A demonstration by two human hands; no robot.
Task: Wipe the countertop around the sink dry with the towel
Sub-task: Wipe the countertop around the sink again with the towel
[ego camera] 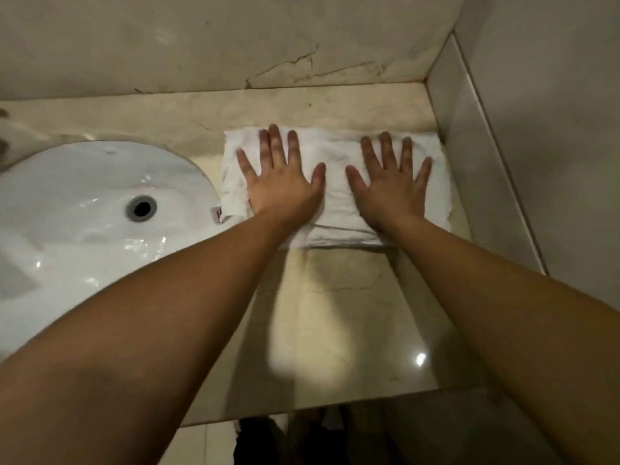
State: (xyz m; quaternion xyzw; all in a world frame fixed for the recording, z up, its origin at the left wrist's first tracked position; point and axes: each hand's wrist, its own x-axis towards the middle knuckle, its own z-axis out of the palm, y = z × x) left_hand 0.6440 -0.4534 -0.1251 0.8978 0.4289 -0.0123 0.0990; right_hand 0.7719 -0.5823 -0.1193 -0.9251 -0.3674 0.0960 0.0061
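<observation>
Left hand (280, 182) and right hand (391, 187) press flat, fingers spread, side by side on the white towel (335, 203); towel lies on the marble countertop (335, 313) just right of the sink (84, 209).

a glossy beige marble bench (352, 313) is closed in by a back wall (235, 45) and a side wall (553, 129) on the right. a white sink (84, 229) is set into its left part. a folded white towel (335, 152) is laid flat on it just right of the sink, near the back corner.
</observation>
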